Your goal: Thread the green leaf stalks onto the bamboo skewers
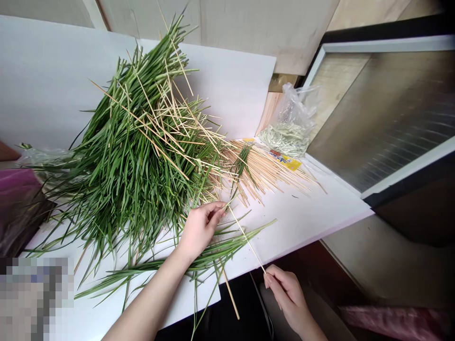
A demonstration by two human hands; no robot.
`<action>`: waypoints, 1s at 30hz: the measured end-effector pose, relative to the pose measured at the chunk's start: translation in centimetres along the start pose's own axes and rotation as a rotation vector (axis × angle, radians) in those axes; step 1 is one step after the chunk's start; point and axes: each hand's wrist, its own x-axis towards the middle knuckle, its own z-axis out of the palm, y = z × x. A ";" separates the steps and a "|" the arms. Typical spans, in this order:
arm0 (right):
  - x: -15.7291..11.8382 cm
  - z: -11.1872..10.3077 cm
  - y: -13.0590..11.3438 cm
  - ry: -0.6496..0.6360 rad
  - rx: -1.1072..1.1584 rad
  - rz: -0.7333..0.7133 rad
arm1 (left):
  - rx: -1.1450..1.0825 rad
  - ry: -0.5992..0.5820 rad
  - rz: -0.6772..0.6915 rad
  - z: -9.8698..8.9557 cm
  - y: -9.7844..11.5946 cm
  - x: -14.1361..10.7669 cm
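My right hand [284, 289] pinches the near end of a thin wooden stick [247, 239] past the table's front edge. The stick slants up and left to my left hand [202, 225], whose thumb and forefinger are closed at its far end, with a green blade there. Under and beside my left hand lies a loose bunch of long green leaves [220, 248]. A large heap of green leafy stalks [131, 175] fills the left and middle of the white table [302, 218], with loose sticks on top. Right of it, many sticks [263, 170] lie fanned out.
A clear plastic bag [295, 113] with pale green pieces stands at the back right, near a yellow wrapper [289, 161]. A framed glass panel [384, 113] rises at the right. One stick [231, 293] juts over the front edge.
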 end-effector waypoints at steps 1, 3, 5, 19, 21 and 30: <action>0.0 0.0 0.0 0.000 0.001 0.001 | 0.000 -0.003 -0.002 0.0 0.0 0.0; 0.0 0.0 0.1 0.000 0.001 0.003 | 0.002 -0.008 -0.002 0.0 0.0 0.0; 0.1 0.0 0.1 -0.002 0.000 0.003 | 0.002 -0.009 0.001 0.0 0.0 0.0; 0.0 0.0 0.1 -0.007 -0.003 -0.007 | 0.039 -0.027 0.087 -0.1 0.2 -0.1; 0.0 0.1 0.1 -0.005 -0.007 -0.010 | 0.035 -0.036 0.089 -0.1 0.2 -0.2; 0.0 0.1 0.1 0.006 -0.022 -0.020 | 0.023 -0.102 0.106 -0.1 0.0 -0.2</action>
